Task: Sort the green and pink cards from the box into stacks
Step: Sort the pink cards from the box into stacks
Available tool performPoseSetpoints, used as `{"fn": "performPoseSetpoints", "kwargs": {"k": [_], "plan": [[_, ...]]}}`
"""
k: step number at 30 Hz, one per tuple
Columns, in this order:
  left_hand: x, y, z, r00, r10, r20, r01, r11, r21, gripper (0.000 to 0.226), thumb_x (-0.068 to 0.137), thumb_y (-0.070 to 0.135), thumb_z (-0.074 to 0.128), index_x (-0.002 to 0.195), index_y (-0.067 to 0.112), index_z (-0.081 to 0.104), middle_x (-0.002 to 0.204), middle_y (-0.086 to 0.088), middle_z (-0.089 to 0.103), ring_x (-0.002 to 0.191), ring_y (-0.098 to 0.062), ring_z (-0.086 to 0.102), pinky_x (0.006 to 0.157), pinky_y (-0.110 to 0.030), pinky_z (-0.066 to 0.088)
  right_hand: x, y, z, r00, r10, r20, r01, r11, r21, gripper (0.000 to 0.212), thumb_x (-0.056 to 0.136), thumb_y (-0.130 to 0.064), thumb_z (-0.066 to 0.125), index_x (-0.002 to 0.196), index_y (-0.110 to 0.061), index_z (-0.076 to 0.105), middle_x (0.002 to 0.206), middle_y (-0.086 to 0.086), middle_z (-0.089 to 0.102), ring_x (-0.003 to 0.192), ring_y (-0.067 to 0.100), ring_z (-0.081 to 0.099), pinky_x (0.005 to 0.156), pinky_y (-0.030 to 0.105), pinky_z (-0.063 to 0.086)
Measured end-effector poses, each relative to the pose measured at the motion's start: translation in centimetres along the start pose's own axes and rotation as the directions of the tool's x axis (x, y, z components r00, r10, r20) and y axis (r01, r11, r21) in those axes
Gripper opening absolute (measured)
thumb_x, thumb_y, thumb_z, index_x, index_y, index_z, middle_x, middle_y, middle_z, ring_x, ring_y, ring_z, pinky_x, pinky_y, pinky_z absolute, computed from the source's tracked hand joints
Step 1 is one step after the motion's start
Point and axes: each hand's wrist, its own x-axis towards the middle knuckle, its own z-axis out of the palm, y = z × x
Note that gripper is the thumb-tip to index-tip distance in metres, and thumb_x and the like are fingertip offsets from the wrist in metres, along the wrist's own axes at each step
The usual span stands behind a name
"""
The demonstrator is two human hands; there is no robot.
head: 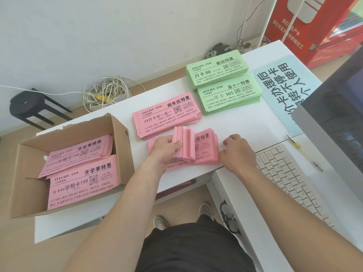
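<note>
Head camera looks forward and down, close above the white table (235, 124).

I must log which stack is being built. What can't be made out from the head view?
All head view:
- Near pink stack: most of its print, covered by the left hand and the bundle of pink cards it holds.
- Bundle's printed face: turned away; only edges and an unprinted side show.
- Right hand: whether it grips the stack's edge; fingertips curl out of sight.
- Box: what lies under its top pink cards.
</note>
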Motion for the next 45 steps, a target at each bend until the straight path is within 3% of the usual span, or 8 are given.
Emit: {"fn": "performPoseSetpoints", "kwargs": {"k": [6, 12, 16, 21, 26, 31, 37, 45], "plan": [[-0.4, 0.4, 0.1, 1.000, 0.007, 0.028, -0.007, 1.000, -0.011, 0.027, 0.101, -0.001, 0.050, 0.093, 0.015, 0.070, 0.094, -0.012, 0.072, 0.090, -0.028, 0.066, 0.096, -0.049, 0.051, -0.2, 0.1, 0.0, 1.000, -0.009, -0.016, 0.009, 1.000, 0.005, 0.037, 0.092, -0.019, 0.050, 0.126, -0.011, 0.063, 0.140, 0.000, 0.050, 0.124, 0.025, 0.047, 0.086, 0.040, 0.048], [-0.7, 0.5, 0.1, 0.999, 0.003, 0.049, -0.001, 1.000, -0.022, 0.027, 0.102, -0.002, 0.045, 0.100, 0.010, 0.069, 0.102, -0.017, 0.071, 0.088, -0.027, 0.067, 0.095, -0.049, 0.052, -0.3, 0.1, 0.1, 1.000, -0.014, -0.017, 0.014, 1.000, 0.003, 0.037, 0.093, -0.020, 0.050, 0.126, -0.011, 0.062, 0.140, 0.000, 0.050, 0.124, 0.025, 0.047, 0.087, 0.041, 0.048], [-0.9, 0.6, 0.1, 0.998, -0.005, 0.067, 0.007, 0.999, -0.042, 0.029, 0.104, -0.002, 0.041, 0.105, 0.007, 0.068, 0.102, -0.016, 0.071, 0.084, -0.023, 0.069, 0.084, -0.040, 0.056, -0.2, 0.1, 0.1, 1.000, -0.009, -0.018, 0.009, 1.000, 0.003, 0.037, 0.091, -0.019, 0.050, 0.126, -0.011, 0.062, 0.140, 0.000, 0.050, 0.123, 0.025, 0.047, 0.086, 0.040, 0.048], [-1.1, 0.7, 0.1, 0.997, -0.014, 0.080, 0.018, 0.998, -0.053, 0.031, 0.105, -0.003, 0.036, 0.121, -0.003, 0.063, 0.104, -0.019, 0.069, 0.092, -0.030, 0.066, 0.094, -0.049, 0.052, -0.2, 0.1, 0.2, 1.000, -0.012, -0.010, 0.012, 1.000, -0.013, 0.036, 0.091, -0.019, 0.052, 0.124, -0.010, 0.062, 0.139, 0.001, 0.049, 0.123, 0.025, 0.047, 0.083, 0.039, 0.048], [-1.4, 0.8, 0.2, 0.993, -0.022, 0.115, 0.032, 0.995, -0.094, 0.033, 0.106, -0.002, 0.033, 0.119, 0.000, 0.063, 0.109, -0.020, 0.069, 0.093, -0.031, 0.069, 0.081, -0.044, 0.059, -0.2, 0.0, 0.3, 1.000, -0.016, -0.019, 0.016, 1.000, -0.018, 0.036, 0.092, -0.018, 0.052, 0.125, -0.009, 0.062, 0.138, 0.002, 0.050, 0.122, 0.026, 0.047, 0.084, 0.039, 0.049], [-1.7, 1.0, 0.3, 0.987, -0.039, 0.154, 0.059, 0.990, -0.128, 0.036, 0.105, -0.003, 0.032, 0.107, 0.004, 0.067, 0.110, -0.022, 0.070, 0.098, -0.035, 0.068, 0.087, -0.052, 0.057, -0.2, 0.2, 0.3, 0.999, -0.022, -0.023, 0.021, 1.000, -0.018, 0.039, 0.090, -0.008, 0.047, 0.127, -0.010, 0.061, 0.139, 0.001, 0.050, 0.122, 0.026, 0.047, 0.082, 0.037, 0.045], [-2.2, 1.4, 0.3, 0.974, -0.054, 0.221, 0.084, 0.988, -0.127, 0.038, 0.102, -0.009, 0.031, 0.122, -0.007, 0.063, 0.117, -0.025, 0.069, 0.107, -0.041, 0.068, 0.083, -0.053, 0.059, -0.2, 0.5, 0.2, 1.000, -0.028, -0.009, 0.028, 1.000, -0.004, 0.045, 0.090, -0.004, 0.044, 0.131, -0.013, 0.061, 0.140, -0.002, 0.049, 0.124, 0.025, 0.046, 0.089, 0.038, 0.046], [-1.9, 1.2, 0.8, 0.967, -0.052, 0.249, 0.091, 0.985, -0.149, 0.043, 0.098, -0.014, 0.024, 0.125, -0.010, 0.058, 0.123, -0.029, 0.066, 0.114, -0.044, 0.064, 0.093, -0.064, 0.051, -0.7, 0.3, 0.5, 0.999, -0.034, 0.001, 0.034, 0.999, 0.000, 0.044, 0.092, -0.011, 0.046, 0.134, -0.012, 0.057, 0.144, -0.002, 0.046, 0.125, 0.025, 0.044, 0.089, 0.039, 0.047]]}}
